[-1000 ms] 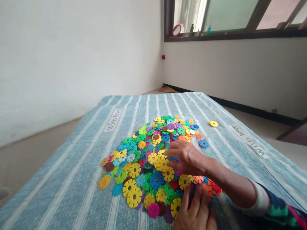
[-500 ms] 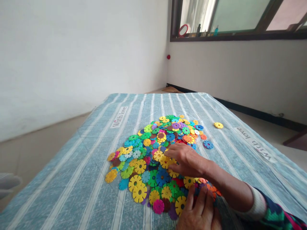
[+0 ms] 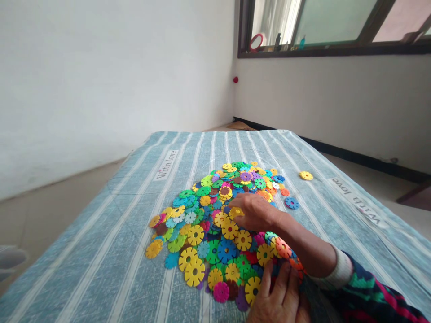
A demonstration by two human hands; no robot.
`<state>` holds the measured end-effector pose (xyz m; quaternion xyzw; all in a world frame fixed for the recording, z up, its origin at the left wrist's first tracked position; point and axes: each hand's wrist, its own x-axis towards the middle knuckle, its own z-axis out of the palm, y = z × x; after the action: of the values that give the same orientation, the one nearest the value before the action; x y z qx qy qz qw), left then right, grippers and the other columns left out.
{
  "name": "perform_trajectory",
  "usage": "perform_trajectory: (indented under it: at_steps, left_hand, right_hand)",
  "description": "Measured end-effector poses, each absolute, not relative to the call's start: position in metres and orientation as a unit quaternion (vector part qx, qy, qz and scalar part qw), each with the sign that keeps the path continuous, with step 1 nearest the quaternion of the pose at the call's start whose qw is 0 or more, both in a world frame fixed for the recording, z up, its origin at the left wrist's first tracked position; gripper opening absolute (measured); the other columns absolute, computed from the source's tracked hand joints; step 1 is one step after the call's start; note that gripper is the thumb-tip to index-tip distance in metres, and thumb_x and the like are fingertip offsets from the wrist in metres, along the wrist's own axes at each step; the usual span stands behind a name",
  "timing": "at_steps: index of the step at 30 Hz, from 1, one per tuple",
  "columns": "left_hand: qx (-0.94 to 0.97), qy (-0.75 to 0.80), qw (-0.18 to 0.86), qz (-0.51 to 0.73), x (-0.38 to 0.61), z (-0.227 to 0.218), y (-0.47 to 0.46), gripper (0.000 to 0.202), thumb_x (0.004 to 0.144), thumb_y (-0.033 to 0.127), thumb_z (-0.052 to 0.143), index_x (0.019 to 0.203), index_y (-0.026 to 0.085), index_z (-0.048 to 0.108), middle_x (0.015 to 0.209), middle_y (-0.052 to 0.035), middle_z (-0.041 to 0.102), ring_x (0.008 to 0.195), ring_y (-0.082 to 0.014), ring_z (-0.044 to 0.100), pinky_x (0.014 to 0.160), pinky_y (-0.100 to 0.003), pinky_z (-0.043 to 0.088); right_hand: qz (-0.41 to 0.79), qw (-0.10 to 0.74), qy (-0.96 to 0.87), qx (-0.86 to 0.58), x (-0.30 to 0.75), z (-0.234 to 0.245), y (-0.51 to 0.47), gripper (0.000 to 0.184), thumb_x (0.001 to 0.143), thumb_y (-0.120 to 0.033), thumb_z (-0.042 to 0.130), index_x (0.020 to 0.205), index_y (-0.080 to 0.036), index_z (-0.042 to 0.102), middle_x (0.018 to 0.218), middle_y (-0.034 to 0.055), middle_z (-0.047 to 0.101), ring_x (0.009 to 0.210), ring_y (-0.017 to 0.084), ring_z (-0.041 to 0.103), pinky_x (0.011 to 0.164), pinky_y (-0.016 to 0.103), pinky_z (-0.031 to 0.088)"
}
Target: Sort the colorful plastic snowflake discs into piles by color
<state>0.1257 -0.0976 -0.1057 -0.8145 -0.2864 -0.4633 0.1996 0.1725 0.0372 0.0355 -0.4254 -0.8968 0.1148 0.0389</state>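
Observation:
A heap of flat, notched plastic discs in several colours lies on a blue striped cloth. My right hand reaches in from the right over the middle of the heap, fingers curled, their tips pinching a yellow disc. My left hand rests at the heap's near edge, fingers stretched flat on the discs beside a yellow disc. My right forearm, in a patterned sleeve, crosses above the left hand.
Apart from the heap lie a lone yellow disc and a blue disc to the right. The cloth carries "With love" labels. White walls meet behind; a window sill holds small items. Bare floor lies to the left.
My right hand has slid a little farther into the heap and closed on a yellow disc, uncovering discs nearer me. My left hand has barely moved.

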Motion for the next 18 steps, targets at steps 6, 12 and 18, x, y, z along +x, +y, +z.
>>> perform_trajectory:
  at_steps: [6,12,18]
  left_hand:
    - [-0.837,-0.279,0.218,-0.418,0.12,-0.106,-0.098,0.014,0.086,0.027,0.054,0.092,0.019,0.064,0.112,-0.006,0.068,0.11,-0.0214,0.062,0.118,-0.052,0.017]
    - [-0.83,-0.258,0.224,-0.441,0.119,-0.101,-0.093,0.01,0.086,0.024,0.054,0.088,0.019,0.062,0.1,-0.0043,0.07,0.104,-0.0204,0.063,0.118,-0.051,0.016]
    - [-0.821,-0.26,0.225,-0.456,0.122,-0.107,-0.09,0.005,0.084,0.022,0.056,0.084,0.019,0.059,0.098,-0.0042,0.07,0.103,-0.0201,0.063,0.118,-0.05,0.016]
  right_hand:
    - [0.077,-0.023,-0.915,-0.395,0.161,0.042,0.033,0.025,0.077,-0.017,0.054,0.098,-0.017,0.067,0.101,0.0108,0.066,0.092,0.023,0.062,0.072,0.032,0.047]
    - [0.087,-0.028,-0.924,-0.372,0.159,0.044,0.041,0.028,0.073,-0.012,0.056,0.098,-0.017,0.067,0.103,0.0099,0.068,0.094,0.023,0.063,0.071,0.03,0.047]
    - [0.121,-0.019,-0.938,-0.323,0.165,0.044,0.051,0.043,0.07,-0.01,0.06,0.113,-0.017,0.066,0.109,0.0097,0.067,0.098,0.022,0.062,0.073,0.027,0.047]
